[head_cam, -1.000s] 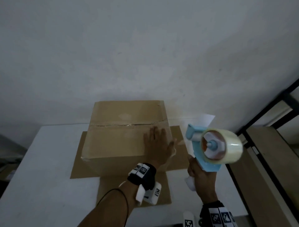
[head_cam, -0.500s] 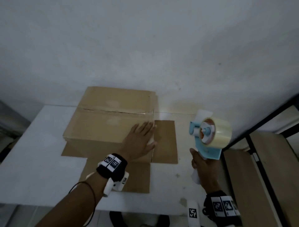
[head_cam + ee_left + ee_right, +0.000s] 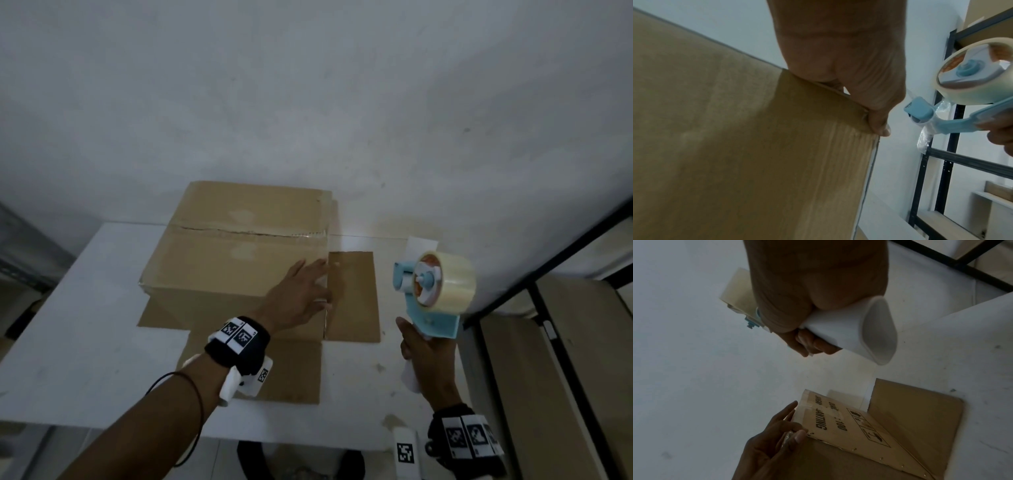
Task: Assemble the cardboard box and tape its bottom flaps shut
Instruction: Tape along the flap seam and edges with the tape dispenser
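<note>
The cardboard box [image 3: 239,263] stands on the white table [image 3: 85,325] with its top flaps closed along a seam [image 3: 246,233]; lower flaps lie spread on the table. My left hand [image 3: 298,298] rests flat on the box top at its near right corner, fingers straight, thumb [image 3: 877,123] at the corner edge. My right hand [image 3: 424,356] grips the white handle [image 3: 859,324] of a blue tape dispenser [image 3: 431,318], held upright in the air to the right of the box. Its clear tape roll [image 3: 455,281] faces me, and a loose tape end [image 3: 925,138] hangs down.
Spread flaps lie to the right [image 3: 352,294], near side [image 3: 284,370] and left [image 3: 150,315] of the box. A white sheet [image 3: 421,245] lies behind the dispenser. A black metal rack [image 3: 548,274] with cardboard stands right of the table. The wall is close behind the box.
My view has swung right and down. The left hand has slid to the box's near right corner. The right hand still holds the dispenser up beside the box.
</note>
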